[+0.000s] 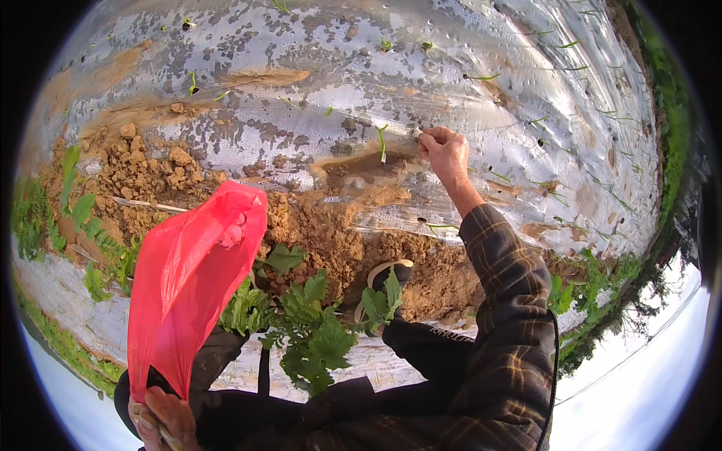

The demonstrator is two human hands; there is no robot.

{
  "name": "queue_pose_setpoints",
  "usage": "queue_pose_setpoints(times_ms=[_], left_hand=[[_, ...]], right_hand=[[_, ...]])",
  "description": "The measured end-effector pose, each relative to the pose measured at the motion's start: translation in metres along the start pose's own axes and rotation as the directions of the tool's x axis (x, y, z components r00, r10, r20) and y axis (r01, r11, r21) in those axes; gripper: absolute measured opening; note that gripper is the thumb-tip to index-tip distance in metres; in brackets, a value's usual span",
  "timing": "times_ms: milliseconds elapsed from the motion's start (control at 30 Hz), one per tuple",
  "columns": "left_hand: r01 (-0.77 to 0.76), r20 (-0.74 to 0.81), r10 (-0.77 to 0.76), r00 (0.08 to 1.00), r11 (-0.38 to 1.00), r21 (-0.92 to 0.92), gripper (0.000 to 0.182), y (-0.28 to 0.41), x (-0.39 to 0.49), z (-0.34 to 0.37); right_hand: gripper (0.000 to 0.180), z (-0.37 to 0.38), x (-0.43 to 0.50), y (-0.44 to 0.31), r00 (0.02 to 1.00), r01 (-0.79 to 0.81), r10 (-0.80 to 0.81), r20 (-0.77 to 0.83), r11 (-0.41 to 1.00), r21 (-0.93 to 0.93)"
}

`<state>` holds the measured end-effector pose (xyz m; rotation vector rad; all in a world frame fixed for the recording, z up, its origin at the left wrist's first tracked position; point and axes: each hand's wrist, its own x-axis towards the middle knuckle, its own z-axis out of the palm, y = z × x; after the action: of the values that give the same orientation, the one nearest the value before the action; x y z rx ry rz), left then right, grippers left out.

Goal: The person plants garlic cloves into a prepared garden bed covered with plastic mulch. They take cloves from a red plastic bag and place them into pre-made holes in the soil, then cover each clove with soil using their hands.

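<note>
At the lower left my left hand (163, 420) grips the gathered end of a red plastic bag (175, 282). The bag hangs out over the soil, and pale pinkish lumps show at its far end, too unclear to name. My right hand (445, 149) reaches out over the bed, thumb and fingertips pinched on a small white bit that looks like gathered plastic mulch film (350, 73). Taut creases run left through the film from those fingertips. Just left of the hand, a green seedling (383, 144) stands up through the film, beside a patch of brown soil.
Crumbly soil (316, 231) lines the near edge of the bed. Leafy green plants (316, 332) grow between my legs, near my shoe (389, 276). More seedlings (482, 77) poke through holes across the film. A pale stick (148, 204) lies on the soil at left.
</note>
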<state>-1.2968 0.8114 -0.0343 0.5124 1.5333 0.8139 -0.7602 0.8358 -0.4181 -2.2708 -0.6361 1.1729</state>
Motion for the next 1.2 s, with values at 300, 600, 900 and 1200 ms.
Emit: queue_pose_setpoints(times_ms=[300, 600, 900, 1200], left_hand=[[0.068, 0.467, 0.119, 0.876, 0.929, -0.365, 0.028, 0.021, 0.057, 0.125], [-0.015, 0.256, 0.105, 0.961, 0.944, -0.33, 0.031, 0.01, 0.058, 0.126], [0.02, 0.256, 0.047, 0.966, 0.967, -0.253, 0.035, 0.009, 0.048, 0.141], [0.003, 0.048, 0.008, 0.999, 0.977, -0.214, 0.037, 0.007, 0.068, 0.157]], right_hand=[[0.015, -0.002, 0.018, 0.0, 0.99, 0.131, -0.114, 0.078, 0.956, -0.263], [0.014, 0.001, 0.025, 0.006, 0.986, 0.159, -0.136, 0.098, 0.94, -0.302], [0.017, -0.012, 0.026, -0.01, 0.967, 0.194, -0.141, 0.213, 0.949, -0.249], [0.015, 0.0, 0.015, -0.005, 0.978, 0.206, -0.207, 0.034, 0.913, -0.353]])
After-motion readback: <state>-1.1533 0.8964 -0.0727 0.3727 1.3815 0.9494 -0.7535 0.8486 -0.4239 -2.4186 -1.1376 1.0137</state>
